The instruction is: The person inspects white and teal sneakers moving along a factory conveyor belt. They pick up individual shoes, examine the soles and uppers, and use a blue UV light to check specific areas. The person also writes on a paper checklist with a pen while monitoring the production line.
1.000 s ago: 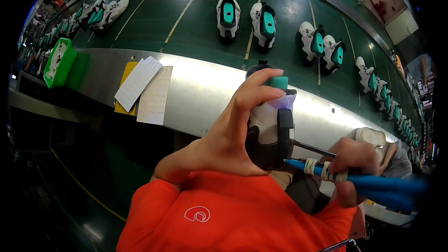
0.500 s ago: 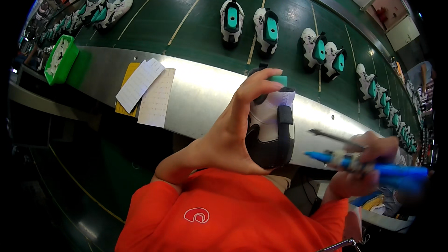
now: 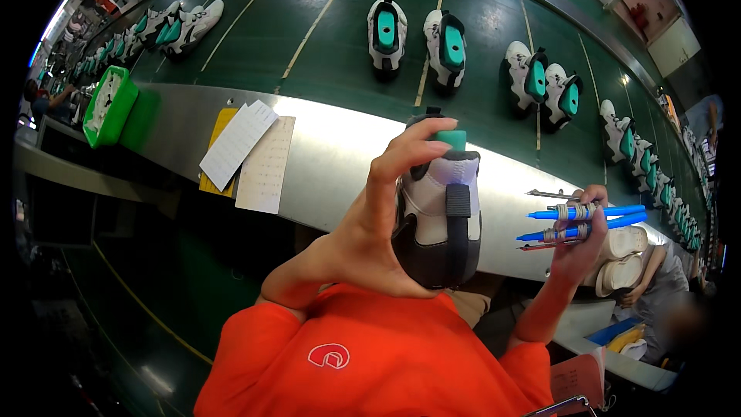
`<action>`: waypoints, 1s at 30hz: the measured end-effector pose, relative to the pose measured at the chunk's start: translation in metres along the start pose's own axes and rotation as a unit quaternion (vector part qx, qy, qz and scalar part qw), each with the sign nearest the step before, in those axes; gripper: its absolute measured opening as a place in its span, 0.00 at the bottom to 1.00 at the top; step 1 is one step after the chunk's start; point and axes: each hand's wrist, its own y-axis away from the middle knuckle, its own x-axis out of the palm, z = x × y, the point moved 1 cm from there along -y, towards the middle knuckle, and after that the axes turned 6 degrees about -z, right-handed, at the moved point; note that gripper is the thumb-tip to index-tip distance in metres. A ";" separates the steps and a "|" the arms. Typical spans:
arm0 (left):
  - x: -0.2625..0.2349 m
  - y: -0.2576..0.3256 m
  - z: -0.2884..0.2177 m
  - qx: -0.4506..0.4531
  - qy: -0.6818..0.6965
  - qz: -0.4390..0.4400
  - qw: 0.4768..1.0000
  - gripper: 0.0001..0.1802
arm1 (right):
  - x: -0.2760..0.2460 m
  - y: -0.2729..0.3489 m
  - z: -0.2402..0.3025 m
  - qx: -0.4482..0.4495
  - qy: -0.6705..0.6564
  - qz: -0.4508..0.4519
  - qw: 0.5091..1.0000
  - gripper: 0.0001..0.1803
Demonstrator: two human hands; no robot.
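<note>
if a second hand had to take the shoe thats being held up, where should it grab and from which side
Probably the heel end of the shoe, coming from below and the right. The heel with its dark back strap hangs lowest and is bare, while the left hand covers the left side and the top near the teal insert. The right hand holds the bundle of blue pens, apart from the shoe.

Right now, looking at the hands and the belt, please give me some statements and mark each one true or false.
1. The left hand holds a shoe. True.
2. The right hand is empty. False: it holds a bundle of blue pens.
3. Pairs of shoes lie on the green belt. True.
4. The papers lie on the green belt. False: they lie on the metal ledge.
</note>
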 end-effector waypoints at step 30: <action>0.031 0.115 0.066 0.251 -0.489 0.175 0.817 0.31 | -0.034 -0.014 -0.067 0.147 -0.006 -0.112 0.983 0.12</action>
